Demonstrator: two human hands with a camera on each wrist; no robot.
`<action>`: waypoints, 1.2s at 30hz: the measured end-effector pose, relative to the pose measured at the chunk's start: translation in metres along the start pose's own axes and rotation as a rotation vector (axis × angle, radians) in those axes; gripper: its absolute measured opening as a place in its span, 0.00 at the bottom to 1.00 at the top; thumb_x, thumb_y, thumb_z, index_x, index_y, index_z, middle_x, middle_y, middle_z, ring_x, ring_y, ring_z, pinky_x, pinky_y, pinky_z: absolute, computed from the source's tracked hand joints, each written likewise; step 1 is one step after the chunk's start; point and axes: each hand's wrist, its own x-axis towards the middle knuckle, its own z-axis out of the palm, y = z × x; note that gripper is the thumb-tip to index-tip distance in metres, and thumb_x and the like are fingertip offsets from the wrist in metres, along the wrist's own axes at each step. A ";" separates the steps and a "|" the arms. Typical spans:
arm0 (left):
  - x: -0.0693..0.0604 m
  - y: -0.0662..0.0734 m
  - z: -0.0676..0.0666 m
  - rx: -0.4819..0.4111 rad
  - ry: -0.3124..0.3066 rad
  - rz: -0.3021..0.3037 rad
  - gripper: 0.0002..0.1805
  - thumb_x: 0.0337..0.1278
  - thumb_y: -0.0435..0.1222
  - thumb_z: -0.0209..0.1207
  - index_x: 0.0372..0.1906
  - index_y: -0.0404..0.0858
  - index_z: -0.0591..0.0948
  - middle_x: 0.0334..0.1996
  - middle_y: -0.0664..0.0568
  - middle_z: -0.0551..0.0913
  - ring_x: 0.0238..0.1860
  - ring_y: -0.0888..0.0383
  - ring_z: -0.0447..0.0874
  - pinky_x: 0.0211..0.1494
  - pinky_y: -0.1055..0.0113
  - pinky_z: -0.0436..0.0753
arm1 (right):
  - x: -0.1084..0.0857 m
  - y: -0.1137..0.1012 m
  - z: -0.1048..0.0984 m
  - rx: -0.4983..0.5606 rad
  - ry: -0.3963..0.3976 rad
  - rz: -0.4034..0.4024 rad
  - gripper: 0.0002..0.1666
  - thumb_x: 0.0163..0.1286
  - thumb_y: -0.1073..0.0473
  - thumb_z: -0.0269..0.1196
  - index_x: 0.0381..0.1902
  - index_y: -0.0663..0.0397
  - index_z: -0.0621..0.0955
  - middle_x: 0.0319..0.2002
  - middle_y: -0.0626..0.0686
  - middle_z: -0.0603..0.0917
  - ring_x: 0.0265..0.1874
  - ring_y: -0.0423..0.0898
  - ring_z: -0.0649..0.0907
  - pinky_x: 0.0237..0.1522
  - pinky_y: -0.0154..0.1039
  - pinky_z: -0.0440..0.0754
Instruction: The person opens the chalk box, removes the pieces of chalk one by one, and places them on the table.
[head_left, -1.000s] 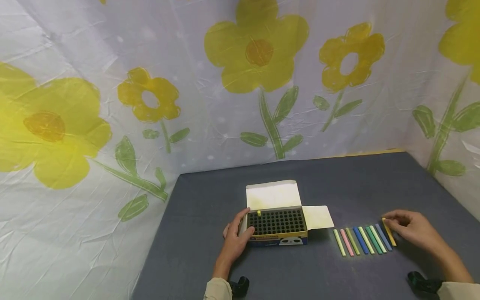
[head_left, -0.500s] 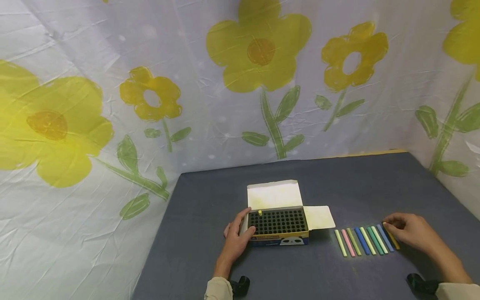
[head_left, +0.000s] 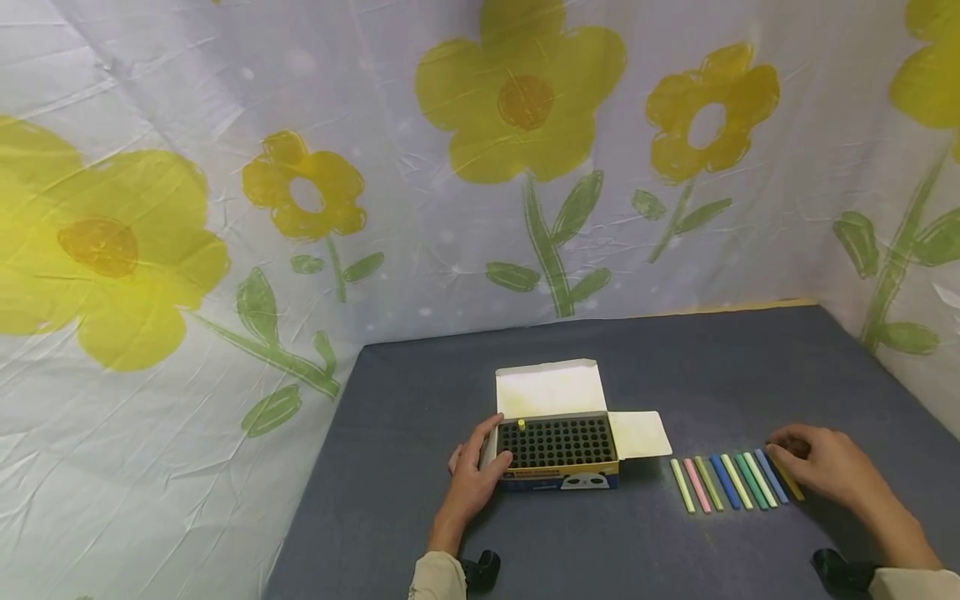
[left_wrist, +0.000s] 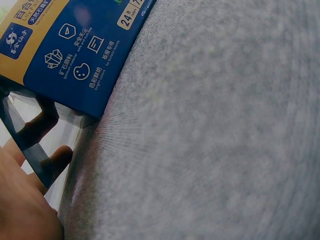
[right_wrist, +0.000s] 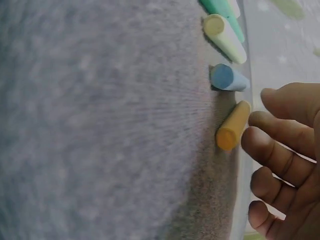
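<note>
My left hand [head_left: 472,485] grips the left end of an open chalk box [head_left: 543,477], thumb on the near corner and fingers at the back corner. In the left wrist view, fingertips show behind an end flap [left_wrist: 31,145] of this blue and yellow box. One yellow chalk stick [head_left: 521,426] stands in its dark, many-holed insert [head_left: 562,442]. My right hand [head_left: 828,467] hovers over the far end of an orange-yellow chalk stick [right_wrist: 232,127] on the table, its thumb and loosely bent fingers apart. From the head, that far end is hidden by the fingertips.
Several coloured chalk sticks lie in a slanting row left of the orange-yellow one, including a pink stick [head_left: 697,486] and a light-blue stick [head_left: 772,477]. White flaps [head_left: 640,434] open from the box's back and right. A flower-printed sheet [head_left: 420,208] hangs beyond the dark table [head_left: 420,375].
The orange-yellow chalk stick has shifted slightly right and nearer me, with the right fingers now above its far end. My left hand and the box have kept their places.
</note>
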 end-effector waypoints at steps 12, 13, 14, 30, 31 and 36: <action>0.000 0.000 0.000 -0.016 -0.001 -0.005 0.31 0.66 0.47 0.60 0.73 0.68 0.68 0.74 0.51 0.70 0.68 0.41 0.71 0.75 0.38 0.38 | 0.003 -0.024 0.003 0.146 0.218 -0.018 0.23 0.75 0.46 0.61 0.56 0.57 0.83 0.37 0.54 0.88 0.26 0.32 0.79 0.24 0.36 0.74; 0.000 0.000 0.001 -0.014 0.000 -0.009 0.31 0.67 0.47 0.60 0.73 0.68 0.68 0.74 0.51 0.70 0.68 0.41 0.70 0.75 0.38 0.38 | 0.004 -0.026 0.004 0.167 0.230 -0.017 0.23 0.76 0.46 0.61 0.57 0.56 0.83 0.38 0.54 0.88 0.26 0.32 0.80 0.24 0.36 0.74; 0.000 0.000 0.001 -0.015 0.001 -0.012 0.31 0.66 0.47 0.60 0.72 0.69 0.68 0.74 0.52 0.70 0.68 0.41 0.70 0.75 0.38 0.38 | 0.005 -0.028 0.004 0.191 0.243 -0.018 0.23 0.76 0.46 0.61 0.58 0.55 0.83 0.38 0.53 0.88 0.27 0.33 0.80 0.25 0.35 0.75; 0.001 0.000 0.000 -0.009 0.003 0.009 0.31 0.66 0.45 0.60 0.73 0.68 0.68 0.74 0.51 0.70 0.69 0.41 0.71 0.75 0.38 0.39 | 0.030 -0.086 0.024 0.467 0.302 -0.213 0.18 0.73 0.59 0.65 0.59 0.55 0.82 0.38 0.43 0.87 0.34 0.40 0.83 0.33 0.33 0.78; 0.001 0.000 0.000 -0.006 0.003 0.009 0.31 0.66 0.46 0.60 0.73 0.68 0.68 0.74 0.51 0.70 0.69 0.42 0.71 0.75 0.39 0.39 | 0.031 -0.089 0.026 0.471 0.301 -0.219 0.18 0.73 0.59 0.65 0.59 0.55 0.82 0.37 0.43 0.87 0.34 0.41 0.83 0.33 0.33 0.78; 0.000 0.000 0.000 -0.007 0.005 0.003 0.31 0.66 0.46 0.60 0.73 0.69 0.68 0.74 0.51 0.70 0.67 0.42 0.72 0.75 0.39 0.39 | 0.036 -0.104 0.033 0.503 0.293 -0.252 0.17 0.72 0.60 0.65 0.57 0.56 0.82 0.37 0.42 0.86 0.33 0.40 0.83 0.33 0.34 0.78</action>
